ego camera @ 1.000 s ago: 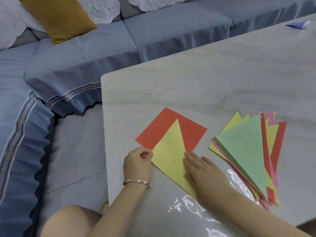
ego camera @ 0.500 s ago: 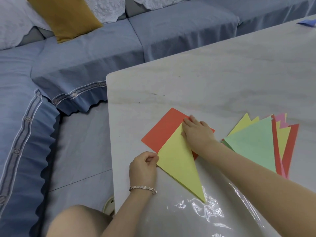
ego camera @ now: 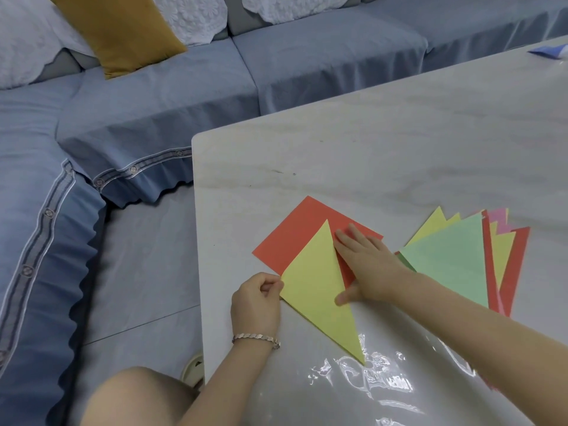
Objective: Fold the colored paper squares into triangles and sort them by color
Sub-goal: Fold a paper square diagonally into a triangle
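Yellow triangle point(ego camera: 316, 290): my landmark. Matte folded paper with sharp corners, lying on the table, its long point aimed toward the camera.
Red square point(ego camera: 295, 238): a plain unfolded sheet under the triangle's far half. The triangle hides one corner and the right hand covers part of another.
Left hand point(ego camera: 256, 302): at the triangle's left corner with fingers curled in. As far as I can see, thumb and forefinger pinch that corner.
Right hand point(ego camera: 365, 265): along the triangle's right edge. Fingers lie straight and flat on the red square, the thumb is spread onto the yellow paper, and it grips nothing.
Pile point(ego camera: 448, 262): right of the triangle. Folded triangles are fanned out with green on top and yellow, red and pink edges beneath. The right forearm hides its near end.
Table point(ego camera: 368, 149): pale, marbled, smooth, with a rounded corner.
Film point(ego camera: 368, 379): clear, glossy and wrinkled, just past the triangle's near point.
Bracelet point(ego camera: 256, 337): silver links on the left wrist.
Blue scrap point(ego camera: 550, 52): far beyond the triangle, cut off by the frame. I cannot tell what it is.
Sofa point(ego camera: 153, 118): blue fabric with scalloped trim, left of and beyond the triangle.
Cushion point(ego camera: 123, 29): mustard, on the sofa.
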A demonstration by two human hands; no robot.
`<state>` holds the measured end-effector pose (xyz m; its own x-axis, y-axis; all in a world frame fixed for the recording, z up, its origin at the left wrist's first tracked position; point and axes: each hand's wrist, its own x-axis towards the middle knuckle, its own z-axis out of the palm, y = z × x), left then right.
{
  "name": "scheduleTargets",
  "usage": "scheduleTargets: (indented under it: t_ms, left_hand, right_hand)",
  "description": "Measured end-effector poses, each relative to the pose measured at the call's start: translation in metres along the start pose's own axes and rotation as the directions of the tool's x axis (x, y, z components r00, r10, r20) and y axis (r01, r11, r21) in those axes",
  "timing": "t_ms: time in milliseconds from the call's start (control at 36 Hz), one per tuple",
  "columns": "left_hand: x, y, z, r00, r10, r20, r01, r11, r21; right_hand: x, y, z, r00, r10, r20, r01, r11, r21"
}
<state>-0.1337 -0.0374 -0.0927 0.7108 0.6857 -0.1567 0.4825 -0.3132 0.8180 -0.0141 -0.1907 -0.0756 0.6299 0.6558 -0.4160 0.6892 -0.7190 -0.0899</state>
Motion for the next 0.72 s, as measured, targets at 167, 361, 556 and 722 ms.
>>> scheduleTargets:
  t_ms: [167, 361, 556, 722]
  left_hand:
    - [0.0, 0.0, -0.001, 1.0, 0.018, -0.003, -0.018, 1.0, 0.008]
    - [-0.001, 0.007, -0.003, 0.99, -0.141, 0.03, 0.143, 0.951, -0.274]
    - [-0.012, 0.035, 0.001, 0.989, -0.042, 0.144, 0.102, 0.894, -0.437]
    - [-0.005, 0.043, 0.01, 0.992, 0.065, 0.109, -0.03, 0.955, -0.296]
  right_hand:
    - [-0.042, -0.009, 0.022, 0.997, -0.071, 0.008, 0.072, 0.997, -0.025]
    - [-0.062, -0.014, 0.039, 0.985, -0.142, -0.096, 0.167, 0.918, 0.359]
    - [-0.06, -0.009, 0.018, 0.858, 0.38, -0.346, 0.239, 0.302, 0.923]
    - [-0.074, 0.029, 0.001, 0.676, 0.618, -0.402, 0.166, 0.403, 0.9]
